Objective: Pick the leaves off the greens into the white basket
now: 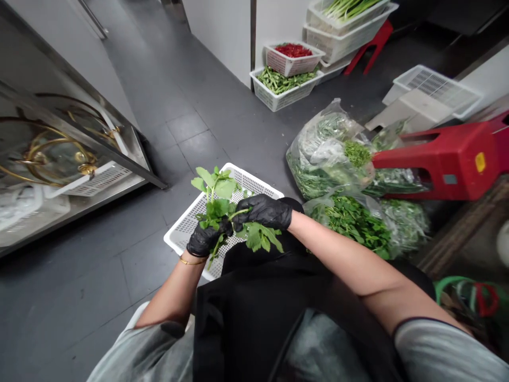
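Spreading above a white perforated basket (185,225), leafy green stems (217,208) fill both grips: the black-gloved left hand (207,239) is closed around a bunch, the black-gloved right hand (266,211) clamped on one stem. Bagged greens (352,220) lie rightward on the tiled floor (99,297), near a red plastic stool (449,159); beyond, stacked baskets (286,100) hold red chilies (293,50) and green pods (284,82).
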A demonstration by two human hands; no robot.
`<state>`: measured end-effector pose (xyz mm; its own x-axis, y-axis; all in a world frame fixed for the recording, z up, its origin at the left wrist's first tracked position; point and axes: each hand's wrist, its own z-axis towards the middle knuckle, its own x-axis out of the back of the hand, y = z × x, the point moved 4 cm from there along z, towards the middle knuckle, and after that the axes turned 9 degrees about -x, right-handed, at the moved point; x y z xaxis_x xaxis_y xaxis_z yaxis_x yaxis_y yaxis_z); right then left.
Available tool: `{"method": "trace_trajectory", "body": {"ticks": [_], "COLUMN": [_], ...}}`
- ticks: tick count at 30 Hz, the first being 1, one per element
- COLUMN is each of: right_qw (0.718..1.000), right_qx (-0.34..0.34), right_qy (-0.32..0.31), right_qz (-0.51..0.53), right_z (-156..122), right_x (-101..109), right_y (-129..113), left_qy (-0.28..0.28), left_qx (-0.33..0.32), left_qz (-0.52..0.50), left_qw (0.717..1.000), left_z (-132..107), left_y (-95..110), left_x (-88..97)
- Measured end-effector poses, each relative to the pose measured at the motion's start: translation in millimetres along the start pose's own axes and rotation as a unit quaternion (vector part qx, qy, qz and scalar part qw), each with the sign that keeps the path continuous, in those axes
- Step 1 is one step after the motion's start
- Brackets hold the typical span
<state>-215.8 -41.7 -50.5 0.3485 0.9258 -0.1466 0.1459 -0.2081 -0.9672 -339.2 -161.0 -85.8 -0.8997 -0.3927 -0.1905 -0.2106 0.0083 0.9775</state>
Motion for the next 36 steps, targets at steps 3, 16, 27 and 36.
{"method": "trace_trajectory", "body": {"ticks": [3, 16, 27, 36], "right_qw": [0.997, 0.961, 0.963, 0.936], "right_qx": [-0.04, -0.05, 0.008, 0.164], "right_qy": [-0.06, 0.199, 0.219, 0.282], "right_qz": [0.021, -0.188, -0.158, -0.132], "right_z": [-15.0, 18.4, -28.5, -65.5], "right_x": [-5.3, 37.5, 23.1, 36.3], "right_y": [0.3, 1.9, -29.7, -22.2], "left_qy": [-0.081, -0.013, -0.077, -0.118], "left_qx": [0.005, 0.028, 0.065, 0.201], "left_qz": [0.051, -0.214, -0.092, -0.275], "left_qw": [0.995, 0.976, 0.991, 0.933], "left_z": [-6.6, -5.7, 1.1, -5.0], "left_y": [0.5, 25.8, 19.1, 18.8], "left_x": [7.9, 20.8, -67.7, -86.3]}}
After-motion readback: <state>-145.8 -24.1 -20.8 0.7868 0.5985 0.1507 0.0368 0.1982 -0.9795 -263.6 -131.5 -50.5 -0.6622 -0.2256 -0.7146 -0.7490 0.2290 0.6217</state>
